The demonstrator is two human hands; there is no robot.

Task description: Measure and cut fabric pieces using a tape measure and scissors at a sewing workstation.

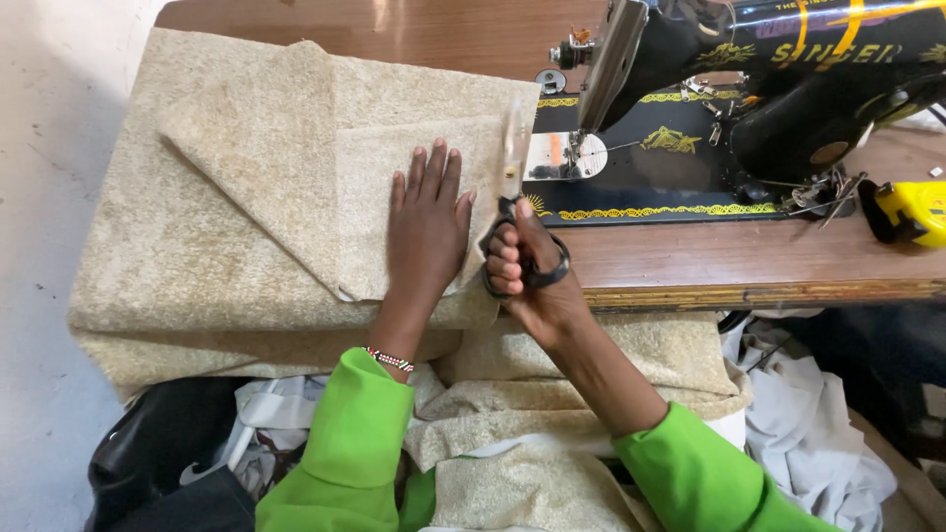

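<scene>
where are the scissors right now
The scissors are in the right hand at the centre of the head view, blades pointing away along the beige fabric edge, beside the sewing machine.

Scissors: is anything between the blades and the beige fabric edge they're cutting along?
Nothing visible. The scissors, gripped by the right hand, lie right at the beige fabric edge. The left hand presses flat beside the blades, not across them.

I see one label only: gold lettering [833,49] on the black sewing machine's arm, at two o'clock.
</scene>
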